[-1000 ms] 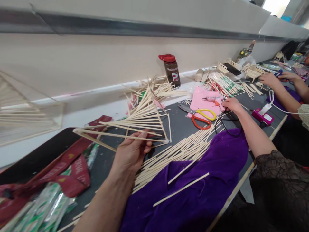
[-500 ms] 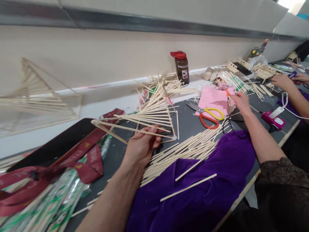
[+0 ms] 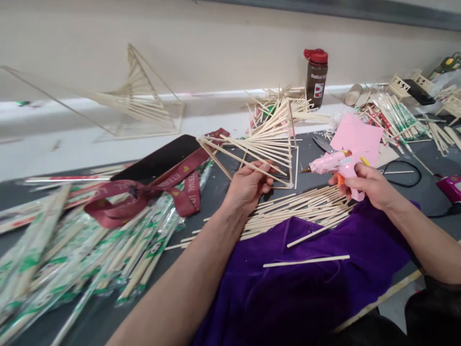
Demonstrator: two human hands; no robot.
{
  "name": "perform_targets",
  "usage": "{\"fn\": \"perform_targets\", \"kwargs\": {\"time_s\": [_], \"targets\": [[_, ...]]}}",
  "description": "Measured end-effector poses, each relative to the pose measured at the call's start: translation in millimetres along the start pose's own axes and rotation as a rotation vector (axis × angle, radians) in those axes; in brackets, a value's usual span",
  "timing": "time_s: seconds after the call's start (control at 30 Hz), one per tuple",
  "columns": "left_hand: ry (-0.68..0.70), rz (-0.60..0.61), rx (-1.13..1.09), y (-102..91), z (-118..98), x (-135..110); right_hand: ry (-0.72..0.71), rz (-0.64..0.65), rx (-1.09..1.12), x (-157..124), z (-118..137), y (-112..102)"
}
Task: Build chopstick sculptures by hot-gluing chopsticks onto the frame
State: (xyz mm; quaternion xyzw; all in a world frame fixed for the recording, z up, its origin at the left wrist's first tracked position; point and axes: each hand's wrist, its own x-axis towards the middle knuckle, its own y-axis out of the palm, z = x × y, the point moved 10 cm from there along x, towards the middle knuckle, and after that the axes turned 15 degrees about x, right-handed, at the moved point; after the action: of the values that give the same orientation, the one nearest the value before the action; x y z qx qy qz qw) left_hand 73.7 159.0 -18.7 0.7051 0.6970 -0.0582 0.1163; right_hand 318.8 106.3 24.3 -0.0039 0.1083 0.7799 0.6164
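My left hand [image 3: 248, 185] is closed on the lower edge of a frame of thin wooden sticks [image 3: 264, 153], whose sticks fan out in a twist. In my right hand [image 3: 370, 185] is a pink hot glue gun [image 3: 333, 166] with an orange trigger. Its nozzle points left, a short way from the frame's right corner and apart from it. Loose wooden sticks [image 3: 306, 207] lie below both hands, some of them on a purple cloth [image 3: 288, 298]. Behind the glue gun, scissors [image 3: 322, 144] are mostly hidden beside a pink sheet [image 3: 355, 137].
A dark bottle with a red lid [image 3: 317, 79] stands by the wall. Wrapped chopsticks [image 3: 118, 254], a maroon ribbon [image 3: 115, 204] and a black flat object [image 3: 162, 161] lie at left. Another stick model [image 3: 144, 103] stands behind. A purple box [image 3: 450, 187] sits at right.
My right hand has lifted the glue gun from the pink sheet and brought it left, near the stick frame. My left hand still holds the frame. The view has turned left.
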Motion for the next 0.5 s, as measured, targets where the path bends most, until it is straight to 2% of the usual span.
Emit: {"fn": "perform_targets", "kwargs": {"time_s": [0.13,0.37,0.5], "targets": [[0.013,0.011,-0.023,0.7,-0.3,0.0,-0.040,0.041,-0.123,-3.9,-7.0,12.9],[0.002,0.000,-0.043,0.5,0.2,-1.6,-0.373,-0.025,-0.568,-18.6,9.7,24.4],[-0.009,0.005,-0.071,1.8,0.0,-3.0,-0.499,-0.041,-0.782,-19.7,14.4,33.8]]}}
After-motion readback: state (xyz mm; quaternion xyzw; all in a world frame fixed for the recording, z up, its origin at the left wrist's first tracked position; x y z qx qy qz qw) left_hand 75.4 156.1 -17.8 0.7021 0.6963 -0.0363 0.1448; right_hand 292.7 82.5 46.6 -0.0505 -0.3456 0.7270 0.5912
